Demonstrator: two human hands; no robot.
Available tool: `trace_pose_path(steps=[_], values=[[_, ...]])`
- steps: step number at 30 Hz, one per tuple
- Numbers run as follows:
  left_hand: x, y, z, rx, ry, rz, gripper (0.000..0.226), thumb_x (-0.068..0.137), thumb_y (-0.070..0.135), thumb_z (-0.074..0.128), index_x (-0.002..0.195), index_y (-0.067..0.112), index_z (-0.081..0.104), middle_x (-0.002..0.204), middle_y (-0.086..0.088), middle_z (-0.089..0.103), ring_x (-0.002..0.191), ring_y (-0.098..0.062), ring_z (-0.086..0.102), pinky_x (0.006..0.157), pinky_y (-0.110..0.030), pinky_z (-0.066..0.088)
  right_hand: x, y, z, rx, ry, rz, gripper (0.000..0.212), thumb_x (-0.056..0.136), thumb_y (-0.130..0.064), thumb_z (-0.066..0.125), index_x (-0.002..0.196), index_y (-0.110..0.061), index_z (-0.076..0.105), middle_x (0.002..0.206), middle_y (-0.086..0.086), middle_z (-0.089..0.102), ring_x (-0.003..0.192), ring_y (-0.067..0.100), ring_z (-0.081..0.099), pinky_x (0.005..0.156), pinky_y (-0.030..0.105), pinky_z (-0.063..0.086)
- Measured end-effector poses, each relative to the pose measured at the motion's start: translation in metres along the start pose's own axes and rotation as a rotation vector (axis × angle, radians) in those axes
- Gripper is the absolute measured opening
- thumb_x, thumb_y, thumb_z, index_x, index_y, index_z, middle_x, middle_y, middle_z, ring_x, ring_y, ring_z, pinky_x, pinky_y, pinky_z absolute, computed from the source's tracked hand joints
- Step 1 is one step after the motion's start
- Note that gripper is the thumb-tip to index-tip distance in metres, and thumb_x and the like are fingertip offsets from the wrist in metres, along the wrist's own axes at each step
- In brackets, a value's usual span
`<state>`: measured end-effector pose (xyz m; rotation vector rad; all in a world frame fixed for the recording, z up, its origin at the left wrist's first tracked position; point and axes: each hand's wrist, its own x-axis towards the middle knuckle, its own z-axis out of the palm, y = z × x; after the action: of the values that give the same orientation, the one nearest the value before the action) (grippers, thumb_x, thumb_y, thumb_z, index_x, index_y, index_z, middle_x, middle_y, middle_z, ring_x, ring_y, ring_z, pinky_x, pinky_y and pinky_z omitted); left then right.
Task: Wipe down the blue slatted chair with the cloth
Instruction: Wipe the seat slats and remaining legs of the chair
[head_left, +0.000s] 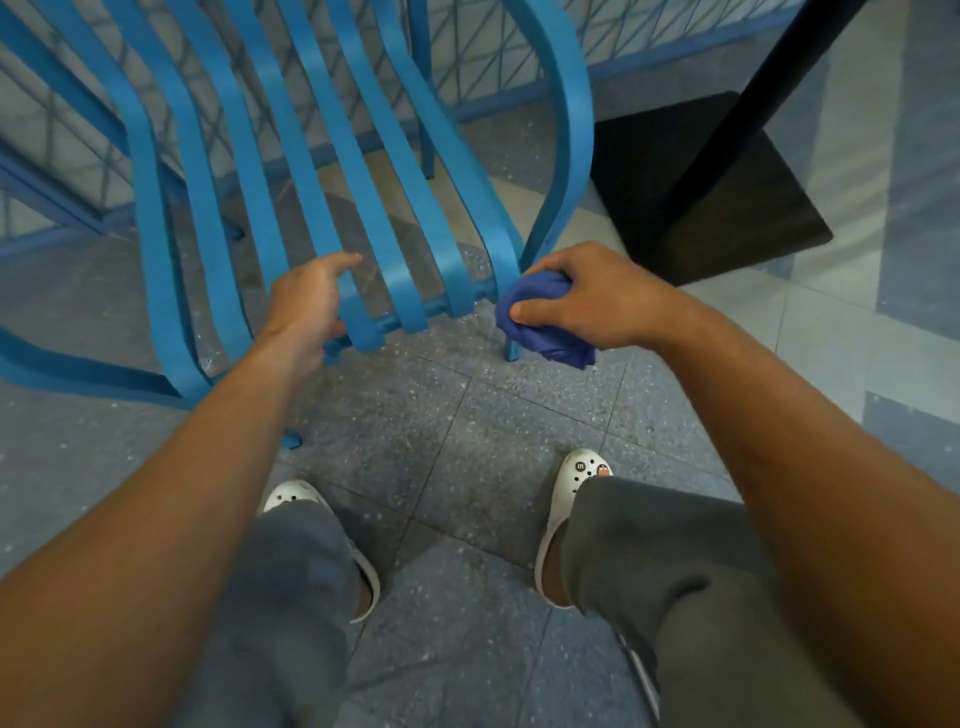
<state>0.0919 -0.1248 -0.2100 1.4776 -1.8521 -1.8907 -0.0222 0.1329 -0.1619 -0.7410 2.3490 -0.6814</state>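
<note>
Gripping cloth (540, 317) against chair (363, 208); right hand (587, 296).

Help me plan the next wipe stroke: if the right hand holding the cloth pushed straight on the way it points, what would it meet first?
Probably the chair's front right corner: the right hand presses the bunched cloth toward the blue slatted chair where the armrest support meets the outermost slat. Depth is uncertain.

Open gaps ran between the slats (363, 171) of the blue chair (291, 156), floor showing through each one. The right hand (597, 296) and its bunched cloth (540, 317) sat against the right front leg (511, 348), with the armrest loop (566, 130) just above. A black table base (717, 208) stood close on that side. Bare tiled floor (457, 415) lay open between chair and feet.
</note>
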Motion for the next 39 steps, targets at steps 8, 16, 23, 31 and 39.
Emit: trace_pose_path(steps=[8,16,23,31,39], values=[[0.007,-0.002,-0.029,0.058,-0.028,-0.085,0.051,0.058,0.058,0.069,0.1,0.028,0.067,0.094,0.008,0.067,0.064,-0.013,0.058,0.054,-0.025,0.04,-0.03,0.047,-0.041,0.032,0.062,0.083,0.03,0.087,-0.04,0.078,0.113,-0.027,0.072,0.098,-0.005,0.074,0.088,0.006,0.067,0.07,0.02,0.049],[-0.024,0.021,-0.016,0.465,-0.031,-0.125,0.056,0.086,0.06,0.064,0.127,0.022,0.062,0.118,0.007,0.064,0.099,-0.02,0.063,0.084,-0.033,0.049,-0.023,0.047,-0.033,0.166,0.255,-0.086,0.026,0.092,-0.036,0.073,0.117,-0.029,0.07,0.103,-0.022,0.066,0.088,-0.019,0.058,0.073,-0.003,0.043],[-0.061,0.042,0.062,0.459,-0.238,0.406,0.037,0.1,0.047,0.056,0.13,0.025,0.062,0.123,0.015,0.064,0.11,-0.003,0.061,0.092,-0.02,0.047,0.002,0.055,-0.008,0.175,0.306,-0.023,0.04,0.089,-0.04,0.076,0.123,-0.023,0.065,0.112,-0.008,0.065,0.098,0.004,0.062,0.084,0.016,0.049],[-0.064,0.041,0.106,0.126,-0.397,0.519,0.03,0.109,0.04,0.035,0.118,0.03,0.061,0.111,0.008,0.074,0.1,-0.01,0.07,0.084,-0.03,0.054,0.016,0.031,-0.013,0.238,0.473,-0.131,0.042,0.082,-0.054,0.076,0.106,-0.02,0.071,0.095,-0.005,0.071,0.087,0.008,0.066,0.078,0.028,0.056],[-0.061,0.036,0.111,0.087,-0.423,0.52,0.024,0.109,0.02,0.042,0.127,0.017,0.058,0.117,0.001,0.072,0.107,-0.007,0.07,0.078,-0.024,0.058,0.035,0.046,0.021,0.283,0.387,-0.03,0.037,0.079,-0.047,0.083,0.099,-0.018,0.071,0.088,-0.005,0.071,0.081,0.008,0.067,0.079,0.035,0.057]])
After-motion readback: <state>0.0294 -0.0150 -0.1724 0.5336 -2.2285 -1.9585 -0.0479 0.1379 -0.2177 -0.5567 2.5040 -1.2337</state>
